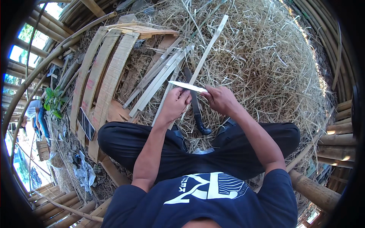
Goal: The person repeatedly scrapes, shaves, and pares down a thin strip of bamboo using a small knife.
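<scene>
My right hand [221, 99] is closed on the handle of a knife [186, 86], its pale, bright blade pointing left. That blade lies across a long split bamboo strip [208, 47], close above my left hand [176, 103]. My left fingers are curled around the strip's near end, and its far end slants up and away to the right. Below the knife, a machete [195, 108] with a dark blade and black curved handle rests on the straw between my legs. Several more bamboo strips [159, 81] lie in a loose bundle beyond my left hand.
Dry straw and shavings [266, 60] cover the ground ahead. On the left stands a slatted wooden crate [110, 79] with a phone [86, 123] on it. Bamboo poles [315, 190] enclose both sides. At far left, another person [35, 112] bends over outside.
</scene>
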`<state>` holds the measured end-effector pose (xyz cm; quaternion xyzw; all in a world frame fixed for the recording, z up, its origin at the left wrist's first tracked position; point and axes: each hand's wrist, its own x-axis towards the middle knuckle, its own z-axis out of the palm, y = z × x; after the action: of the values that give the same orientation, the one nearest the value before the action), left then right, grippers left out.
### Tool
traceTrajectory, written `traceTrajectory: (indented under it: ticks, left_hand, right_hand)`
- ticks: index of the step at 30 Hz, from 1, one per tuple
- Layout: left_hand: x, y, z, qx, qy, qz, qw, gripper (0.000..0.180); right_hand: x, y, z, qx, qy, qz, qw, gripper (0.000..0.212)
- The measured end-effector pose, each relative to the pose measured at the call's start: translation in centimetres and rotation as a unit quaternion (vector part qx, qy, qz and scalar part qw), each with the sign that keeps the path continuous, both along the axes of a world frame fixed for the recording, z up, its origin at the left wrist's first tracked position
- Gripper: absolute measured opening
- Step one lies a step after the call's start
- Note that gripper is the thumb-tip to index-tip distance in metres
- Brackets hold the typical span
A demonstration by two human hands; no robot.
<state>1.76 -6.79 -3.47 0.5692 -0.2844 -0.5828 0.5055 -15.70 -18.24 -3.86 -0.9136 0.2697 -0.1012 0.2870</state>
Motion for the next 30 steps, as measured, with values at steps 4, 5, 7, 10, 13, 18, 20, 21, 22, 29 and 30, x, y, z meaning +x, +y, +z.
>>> traceTrajectory:
  ticks: [4, 5, 7, 10, 13, 18, 20, 21, 22, 29, 30]
  left_hand:
    - [-1.6, 0.7, 2.1, 0.009, 0.004, -0.022, 1.0, 0.018]
    - [-1.8, 1.1, 2.5, 0.022, -0.027, -0.047, 0.998, 0.019]
    - [-1.9, 1.9, 2.2, 0.019, 0.05, -0.06, 0.997, 0.023]
    - [-1.6, 0.7, 1.6, 0.046, 0.074, -0.066, 0.994, 0.024]
    - [-1.9, 0.6, 1.6, 0.019, 0.069, -0.082, 0.994, 0.026]
    - [-3.0, 0.1, 1.3, 0.027, 0.004, -0.068, 0.997, 0.027]
    - [-3.3, 0.0, 1.4, 0.021, 0.005, -0.025, 0.999, 0.027]
    - [-3.1, -0.1, 1.5, 0.025, 0.033, -0.032, 0.999, 0.028]
    - [-2.8, -0.1, 1.6, 0.031, 0.06, -0.038, 0.997, 0.028]
    - [-1.4, -0.3, 0.6, 0.006, 0.058, 0.021, 0.998, 0.023]
    - [-1.4, -0.3, 0.6, 0.005, 0.058, 0.022, 0.998, 0.023]
  right_hand:
    - [-1.5, -4.4, -1.2, 0.007, 0.153, -0.115, 0.982, 0.025]
    - [-2.5, -5.8, -1.1, 0.194, 0.055, -0.27, 0.942, 0.029]
    - [-4.7, -9.2, -0.3, 0.042, 0.124, -0.233, 0.964, 0.043]
    - [-3.5, -8.3, -0.4, 0.126, -0.036, -0.25, 0.959, 0.048]
    - [-1.5, -4.7, 0.9, 0.234, -0.122, -0.233, 0.936, 0.045]
    - [0.3, -2.2, 1.1, 0.377, -0.173, -0.221, 0.883, 0.036]
    - [0.3, -1.7, 0.1, 0.357, -0.161, -0.194, 0.899, 0.032]
    - [0.3, -1.6, -0.2, 0.337, -0.15, -0.167, 0.914, 0.027]
    - [0.3, -1.6, 0.3, 0.334, -0.132, -0.16, 0.92, 0.029]
    - [-0.6, 0.0, 1.9, 0.121, -0.005, -0.046, 0.992, 0.034]
    - [-0.5, 0.5, 2.2, 0.11, 0.012, -0.037, 0.993, 0.033]
